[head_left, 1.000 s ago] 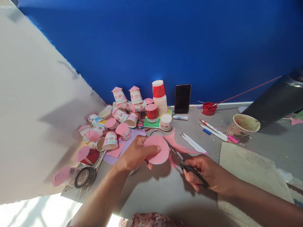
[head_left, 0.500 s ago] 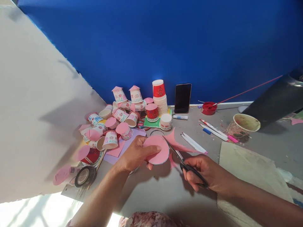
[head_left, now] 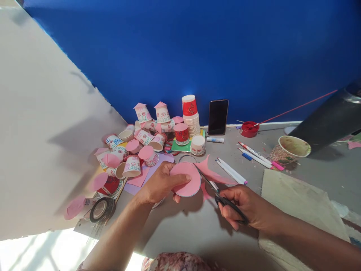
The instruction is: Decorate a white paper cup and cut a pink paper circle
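Between thumb and fingers, my left hand grips a round pink paper disc with a dark outline along its lower edge. My right hand is closed around the black handles of a pair of scissors. The blades reach up and left to the disc's upper right edge. From that edge a curved pink paper offcut sticks out to the right, beyond the blades. A smaller pink scrap shows below the blades.
Decorated paper cups with pink tops pile up at left, beside a roll of black tape. Behind stand a cup stack and a phone. Markers, a stained cup, a cloth and a dark cylinder are at right.
Almost nothing differs. The disc and both hands keep nearly the same place, and the offcut's right tip has shifted slightly. The view has moved very slightly.
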Demonstrator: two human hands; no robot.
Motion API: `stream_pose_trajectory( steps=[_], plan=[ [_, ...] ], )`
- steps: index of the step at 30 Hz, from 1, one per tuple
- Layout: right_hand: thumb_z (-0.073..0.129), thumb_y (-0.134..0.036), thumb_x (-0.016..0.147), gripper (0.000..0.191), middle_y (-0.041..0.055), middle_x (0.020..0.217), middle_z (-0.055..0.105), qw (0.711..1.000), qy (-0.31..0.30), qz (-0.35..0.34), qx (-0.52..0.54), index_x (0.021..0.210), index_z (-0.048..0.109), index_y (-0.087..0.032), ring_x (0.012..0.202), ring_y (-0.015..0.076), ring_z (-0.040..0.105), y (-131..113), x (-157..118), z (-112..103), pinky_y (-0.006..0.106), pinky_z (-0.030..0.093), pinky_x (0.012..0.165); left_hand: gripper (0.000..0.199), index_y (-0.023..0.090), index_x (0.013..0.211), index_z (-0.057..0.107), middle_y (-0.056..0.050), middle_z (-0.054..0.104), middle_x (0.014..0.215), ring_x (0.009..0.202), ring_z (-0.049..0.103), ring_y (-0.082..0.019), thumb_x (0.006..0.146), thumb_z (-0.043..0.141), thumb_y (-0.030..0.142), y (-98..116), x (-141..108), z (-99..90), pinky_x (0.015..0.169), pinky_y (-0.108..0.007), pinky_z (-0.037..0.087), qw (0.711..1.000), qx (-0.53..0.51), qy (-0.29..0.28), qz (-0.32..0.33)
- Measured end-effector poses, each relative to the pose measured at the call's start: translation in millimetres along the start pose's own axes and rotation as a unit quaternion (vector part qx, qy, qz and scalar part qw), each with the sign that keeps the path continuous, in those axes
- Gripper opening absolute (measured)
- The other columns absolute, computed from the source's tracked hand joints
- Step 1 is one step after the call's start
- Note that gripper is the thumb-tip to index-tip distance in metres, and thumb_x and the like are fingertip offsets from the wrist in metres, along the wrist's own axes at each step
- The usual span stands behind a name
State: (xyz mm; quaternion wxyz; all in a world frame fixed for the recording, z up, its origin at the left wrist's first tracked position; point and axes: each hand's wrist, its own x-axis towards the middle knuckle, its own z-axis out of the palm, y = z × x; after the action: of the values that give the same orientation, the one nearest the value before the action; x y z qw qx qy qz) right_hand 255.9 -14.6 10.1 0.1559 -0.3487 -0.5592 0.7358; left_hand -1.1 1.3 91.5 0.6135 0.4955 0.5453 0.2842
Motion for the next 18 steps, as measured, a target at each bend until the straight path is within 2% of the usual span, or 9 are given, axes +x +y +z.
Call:
stream_pose_trajectory(
  steps=[6, 14, 18],
  plan=[
    [0.078, -0.054, 0.079, 0.043, -0.0011, 0.052, 0.058, 1.0, -0.005, 0.0, -0.004, 0.065, 0.054, -0.021, 0.052, 0.0105, 0.044, 4.7, 0.6, -0.2, 0.026, 0.028, 0.052, 0.032, 0.011, 0.066, 0.075, -0.002, 0.063, 0.054, 0.039, 0.055, -0.011, 0.07, 0.083, 0.042, -1.3, -0.3, -2.3, 0.034, -0.02, 0.048, 1.0, 0.003, -0.022, -0.021],
    [0.076, -0.072, 0.077, 0.058, -0.0006, 0.053, 0.058, 1.0, -0.01, -0.009, -0.006, 0.065, 0.052, -0.021, 0.052, 0.0105, 0.044, -3.0, -0.5, 0.5, 0.026, 0.03, 0.053, 0.03, 0.013, 0.059, 0.071, -0.001, 0.06, 0.049, 0.037, 0.054, -0.01, 0.072, 0.079, 0.039, 6.4, -1.9, -2.0, 0.033, -0.018, 0.044, 0.998, 0.037, -0.038, -0.018],
    [0.074, -0.077, 0.077, 0.061, -0.0006, 0.052, 0.057, 1.0, -0.011, -0.008, -0.017, 0.065, 0.052, -0.022, 0.051, 0.0101, 0.041, -3.3, 0.0, -0.2, 0.026, 0.028, 0.052, 0.028, 0.013, 0.062, 0.073, -0.001, 0.062, 0.051, 0.038, 0.054, -0.01, 0.072, 0.08, 0.039, 7.7, -1.9, -3.4, 0.033, -0.018, 0.044, 0.998, 0.05, -0.041, -0.022]
  ],
)
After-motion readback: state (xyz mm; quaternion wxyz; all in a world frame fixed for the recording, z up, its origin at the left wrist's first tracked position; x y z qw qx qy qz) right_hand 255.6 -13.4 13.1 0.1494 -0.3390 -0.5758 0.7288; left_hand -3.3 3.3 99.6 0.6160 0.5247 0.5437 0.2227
